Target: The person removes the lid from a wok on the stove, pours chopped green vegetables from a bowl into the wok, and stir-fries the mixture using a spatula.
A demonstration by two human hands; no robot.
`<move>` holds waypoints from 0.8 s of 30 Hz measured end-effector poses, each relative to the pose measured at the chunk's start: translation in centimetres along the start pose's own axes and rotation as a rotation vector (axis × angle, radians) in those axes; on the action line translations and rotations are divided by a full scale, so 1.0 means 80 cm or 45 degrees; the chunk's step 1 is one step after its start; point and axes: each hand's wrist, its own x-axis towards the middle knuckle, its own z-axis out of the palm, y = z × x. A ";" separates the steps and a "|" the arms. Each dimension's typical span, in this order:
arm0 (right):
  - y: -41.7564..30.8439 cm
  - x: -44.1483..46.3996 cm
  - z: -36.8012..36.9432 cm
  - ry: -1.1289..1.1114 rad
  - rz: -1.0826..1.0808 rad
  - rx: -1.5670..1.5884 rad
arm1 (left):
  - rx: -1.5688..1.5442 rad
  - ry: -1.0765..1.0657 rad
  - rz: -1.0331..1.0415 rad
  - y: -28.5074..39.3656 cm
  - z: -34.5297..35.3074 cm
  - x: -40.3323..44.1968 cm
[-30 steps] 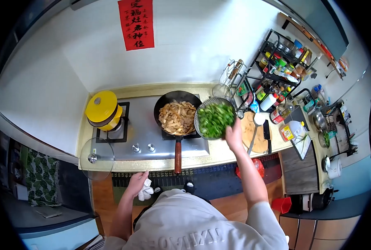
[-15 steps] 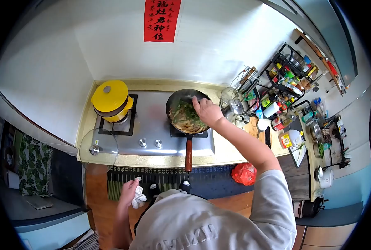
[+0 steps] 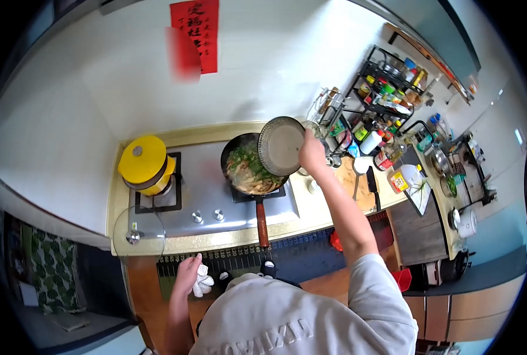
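Note:
My right hand (image 3: pixel 313 151) grips a grey-brown plate with a patterned rim (image 3: pixel 280 147) by its right side. The plate is tilted and overlaps the right part of a black wok (image 3: pixel 230 149). Inside the wok lie chopped greens and pale brown pieces of food (image 3: pixel 253 165); its wooden handle (image 3: pixel 262 222) points toward me. Low at my side, my left hand (image 3: pixel 187 273) is closed on a crumpled white cloth (image 3: pixel 203 281). A clear glass lid (image 3: pixel 134 236) rests at the counter's front left edge, near that hand.
A yellow lidded pot (image 3: pixel 144 163) stands on the left burner of the steel stove (image 3: pixel 207 195). To the right are a cutting board (image 3: pixel 351 186), a knife (image 3: pixel 373 183), a jug (image 3: pixel 406 177) and a crowded black rack (image 3: pixel 387 89). A mat (image 3: pixel 299 254) covers the floor.
My right hand has moved right and away from above the wok, and the plate in it now shows its broad face. My left hand keeps the cloth. The camera view has shifted.

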 end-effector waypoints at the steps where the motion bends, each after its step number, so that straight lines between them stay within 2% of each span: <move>1: 0.030 -0.006 0.013 -0.001 0.207 0.165 | 0.024 0.007 0.010 -0.005 0.000 0.008; 2: 0.059 -0.024 0.023 0.117 0.171 0.168 | 0.014 0.000 -0.001 0.002 0.002 0.008; 4: 0.059 -0.070 -0.009 0.048 0.610 0.910 | -0.024 -0.030 -0.041 0.000 0.003 0.015; 6: 0.118 -0.121 0.019 0.063 0.731 1.299 | -0.026 -0.050 -0.056 -0.001 0.005 0.020; 8: 0.139 -0.186 0.011 0.138 0.831 1.474 | -0.014 -0.053 -0.075 -0.002 0.007 0.024; 14: 0.208 -0.345 0.033 0.232 1.189 1.417 | -0.079 0.012 -0.124 0.000 0.012 0.038; 22: 0.269 -0.352 0.122 0.297 1.383 1.175 | -0.380 -0.212 0.018 0.065 0.042 0.026; 23: 0.270 -0.347 0.123 0.302 1.400 1.160 | -0.448 -0.363 0.051 0.070 0.042 0.028; 24: 0.271 -0.345 0.124 0.305 1.415 1.143 | -0.394 -0.287 0.039 0.071 0.047 0.026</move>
